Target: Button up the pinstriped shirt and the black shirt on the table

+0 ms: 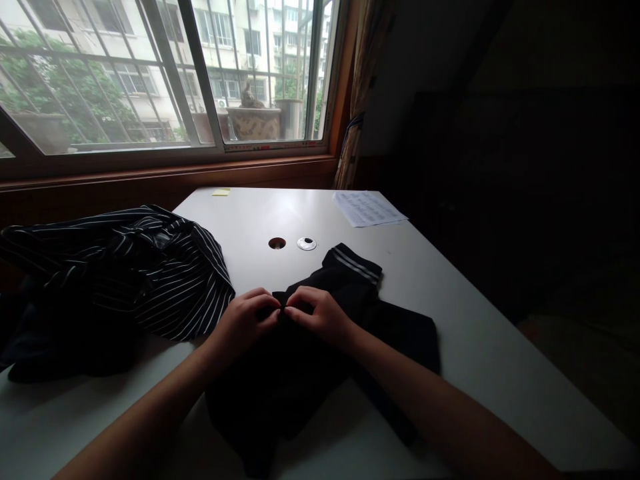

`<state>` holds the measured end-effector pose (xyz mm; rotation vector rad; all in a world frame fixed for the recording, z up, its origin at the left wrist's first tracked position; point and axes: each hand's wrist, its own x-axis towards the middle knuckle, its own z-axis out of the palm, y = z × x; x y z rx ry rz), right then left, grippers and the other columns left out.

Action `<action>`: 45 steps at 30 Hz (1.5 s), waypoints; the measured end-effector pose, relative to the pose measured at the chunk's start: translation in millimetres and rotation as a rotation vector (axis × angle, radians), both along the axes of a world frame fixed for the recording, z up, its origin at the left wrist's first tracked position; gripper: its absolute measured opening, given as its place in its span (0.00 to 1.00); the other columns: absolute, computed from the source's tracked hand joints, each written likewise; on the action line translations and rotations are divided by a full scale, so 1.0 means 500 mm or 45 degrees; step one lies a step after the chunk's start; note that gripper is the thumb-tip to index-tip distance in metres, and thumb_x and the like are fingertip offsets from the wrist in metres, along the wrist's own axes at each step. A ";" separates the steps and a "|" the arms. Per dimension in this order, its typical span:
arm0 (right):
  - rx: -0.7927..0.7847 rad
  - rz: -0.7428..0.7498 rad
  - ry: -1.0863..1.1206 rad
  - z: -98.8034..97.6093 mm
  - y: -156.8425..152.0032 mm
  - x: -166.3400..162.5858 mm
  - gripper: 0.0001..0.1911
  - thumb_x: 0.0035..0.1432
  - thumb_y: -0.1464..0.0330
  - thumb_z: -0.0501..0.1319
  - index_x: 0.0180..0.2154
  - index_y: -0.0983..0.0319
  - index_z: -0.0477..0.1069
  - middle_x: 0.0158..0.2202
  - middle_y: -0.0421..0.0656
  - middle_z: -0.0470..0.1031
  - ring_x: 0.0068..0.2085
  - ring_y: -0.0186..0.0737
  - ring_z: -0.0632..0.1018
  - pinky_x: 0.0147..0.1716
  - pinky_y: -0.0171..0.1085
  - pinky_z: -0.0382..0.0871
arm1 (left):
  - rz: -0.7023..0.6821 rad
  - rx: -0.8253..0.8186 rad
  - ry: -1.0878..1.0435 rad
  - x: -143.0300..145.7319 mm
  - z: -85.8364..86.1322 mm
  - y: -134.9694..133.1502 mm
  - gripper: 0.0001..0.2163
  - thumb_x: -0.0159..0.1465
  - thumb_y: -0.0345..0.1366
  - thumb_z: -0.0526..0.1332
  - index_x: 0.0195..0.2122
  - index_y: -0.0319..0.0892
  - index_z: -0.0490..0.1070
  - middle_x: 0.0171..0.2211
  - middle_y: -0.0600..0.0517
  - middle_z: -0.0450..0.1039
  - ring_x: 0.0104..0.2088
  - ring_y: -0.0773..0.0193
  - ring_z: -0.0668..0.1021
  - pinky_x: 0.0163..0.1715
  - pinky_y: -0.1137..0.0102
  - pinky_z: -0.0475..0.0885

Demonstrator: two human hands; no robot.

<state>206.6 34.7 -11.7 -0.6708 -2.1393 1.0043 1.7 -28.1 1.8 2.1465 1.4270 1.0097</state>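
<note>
A dark garment [295,373] lies spread and rumpled on the white table, with two pale stripes along a band at its far right end. My left hand [247,317] pinches the garment's upper edge between thumb and fingers. Right beside it, my right hand [320,313] pinches the same edge, so the fingertips of both hands nearly meet. Whatever small part of the cloth sits between the fingertips is too dark to make out. The sleeves and folds underneath blend into one dark shape.
A heap of black clothing with white stripes [185,287] covers the table's left side. Beyond the hands, the white table [240,220] has a round hole [277,244] and a round grommet [307,244]. Printed sheets [370,208] and a yellow note [221,192] lie near the far edge, below a window.
</note>
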 end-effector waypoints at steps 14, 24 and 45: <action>0.098 -0.044 -0.079 0.005 -0.009 0.000 0.03 0.59 0.68 0.63 0.37 0.60 0.75 0.33 0.39 0.73 0.34 0.35 0.74 0.35 0.34 0.67 | 0.006 0.013 -0.100 0.000 -0.007 0.004 0.04 0.63 0.30 0.61 0.37 0.42 0.75 0.37 0.51 0.74 0.36 0.64 0.77 0.38 0.72 0.71; -0.146 -0.025 -0.040 -0.003 0.010 0.005 0.04 0.58 0.68 0.63 0.34 0.62 0.77 0.33 0.40 0.77 0.36 0.37 0.76 0.38 0.34 0.68 | -0.115 -0.317 -0.252 -0.014 -0.003 0.022 0.09 0.65 0.40 0.61 0.38 0.41 0.77 0.37 0.49 0.76 0.40 0.60 0.78 0.42 0.69 0.73; 0.067 -0.125 -0.090 -0.001 -0.010 -0.004 0.04 0.58 0.68 0.64 0.35 0.60 0.77 0.33 0.40 0.75 0.34 0.36 0.75 0.35 0.35 0.68 | 0.017 0.067 0.006 0.007 -0.015 0.002 0.04 0.62 0.29 0.61 0.36 0.42 0.75 0.36 0.51 0.75 0.35 0.65 0.77 0.37 0.72 0.72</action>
